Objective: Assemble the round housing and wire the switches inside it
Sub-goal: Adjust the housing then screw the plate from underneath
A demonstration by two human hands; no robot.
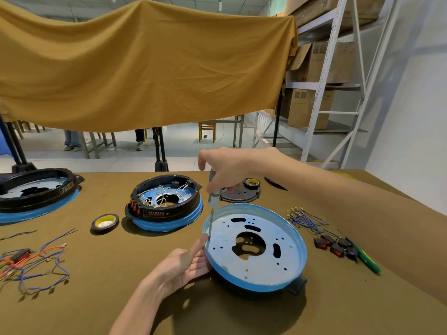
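Olive cloth covers the table (101, 262), and the blue-rimmed round housing (256, 281) is set near its front edge, right of centre. A screwdriver (212, 197) is gripped upright in the curled fingers of the right hand (227, 170), its tip at the plate's left edge. Straight fingers of the left hand (183, 267) are pressed against the rim. Thin stiff sheet metal is judged: light, prone to sliding, best steadied at the rim.

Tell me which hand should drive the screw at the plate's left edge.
Right. The right hand already grips the screwdriver, tip down near the blue-rimmed plate edge; the left hand steadies its rim.
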